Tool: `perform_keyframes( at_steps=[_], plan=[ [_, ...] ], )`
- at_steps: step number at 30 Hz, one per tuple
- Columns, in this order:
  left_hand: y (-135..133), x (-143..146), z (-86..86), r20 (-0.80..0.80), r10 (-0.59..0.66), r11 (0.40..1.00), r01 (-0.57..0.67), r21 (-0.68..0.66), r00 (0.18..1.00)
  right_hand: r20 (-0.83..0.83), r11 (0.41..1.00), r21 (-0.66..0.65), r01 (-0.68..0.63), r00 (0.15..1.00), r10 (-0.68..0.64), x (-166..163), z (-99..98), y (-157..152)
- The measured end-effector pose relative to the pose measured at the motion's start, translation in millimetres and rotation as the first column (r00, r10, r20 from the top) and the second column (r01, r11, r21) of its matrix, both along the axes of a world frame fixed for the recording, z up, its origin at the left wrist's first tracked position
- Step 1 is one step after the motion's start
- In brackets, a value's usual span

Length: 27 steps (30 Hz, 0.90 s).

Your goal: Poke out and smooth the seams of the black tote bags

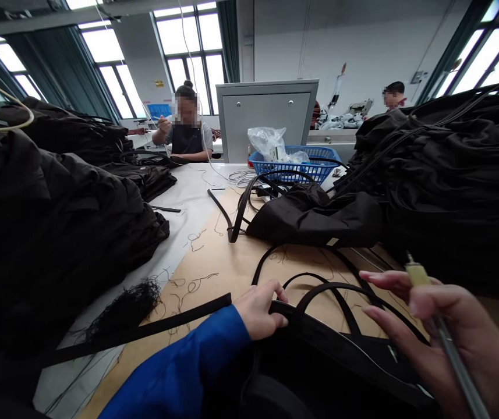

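Observation:
My left hand (260, 308), in a blue sleeve, is closed on the edge of a black fabric piece (340, 355) lying in front of me, where a black strap (144, 329) runs off to the left. My right hand (441, 331) holds a thin metal tool with a yellowish tip (417, 272), its fingers stretched out over the fabric. Thin black straps (332, 285) loop across the brown table top (214, 262) between my hands.
Big heaps of black garments stand at the left (48, 233) and right (450, 174). Another black piece (310, 218) lies mid-table. A blue basket (295, 166) with plastic bags and a grey cabinet (266, 116) are behind. One person sits at the far end, another stands back right. Loose threads (127, 308) litter the table.

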<state>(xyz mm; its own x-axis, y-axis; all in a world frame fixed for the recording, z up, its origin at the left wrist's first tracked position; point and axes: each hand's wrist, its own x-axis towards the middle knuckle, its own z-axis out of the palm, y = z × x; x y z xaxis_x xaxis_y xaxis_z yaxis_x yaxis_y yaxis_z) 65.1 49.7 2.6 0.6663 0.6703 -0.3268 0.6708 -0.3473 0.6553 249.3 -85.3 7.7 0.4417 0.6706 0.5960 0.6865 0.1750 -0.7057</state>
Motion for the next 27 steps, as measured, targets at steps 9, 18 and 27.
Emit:
perform_keyframes(
  at_steps=[9, 18, 27],
  plan=[
    [10.0, 0.4, -7.8, 0.008, -0.025, 0.995, 0.026, -0.099, 1.0, 0.068, 0.994, -0.085, -0.069, 0.995, 0.075, 8.8, -4.8, 8.6],
    [18.6, 2.6, -19.6, 0.008, -0.032, 0.975, 0.033, -0.221, 0.999, 0.015, 0.99, -0.092, -0.107, 0.994, 0.109, 13.9, -13.4, 12.7],
    [25.8, 4.9, -28.6, -0.016, -0.037, 0.969, 0.032, -0.244, 0.999, 0.1, 0.988, -0.146, -0.045, 0.993, 0.06, 16.8, -17.8, 17.9]
  ],
)
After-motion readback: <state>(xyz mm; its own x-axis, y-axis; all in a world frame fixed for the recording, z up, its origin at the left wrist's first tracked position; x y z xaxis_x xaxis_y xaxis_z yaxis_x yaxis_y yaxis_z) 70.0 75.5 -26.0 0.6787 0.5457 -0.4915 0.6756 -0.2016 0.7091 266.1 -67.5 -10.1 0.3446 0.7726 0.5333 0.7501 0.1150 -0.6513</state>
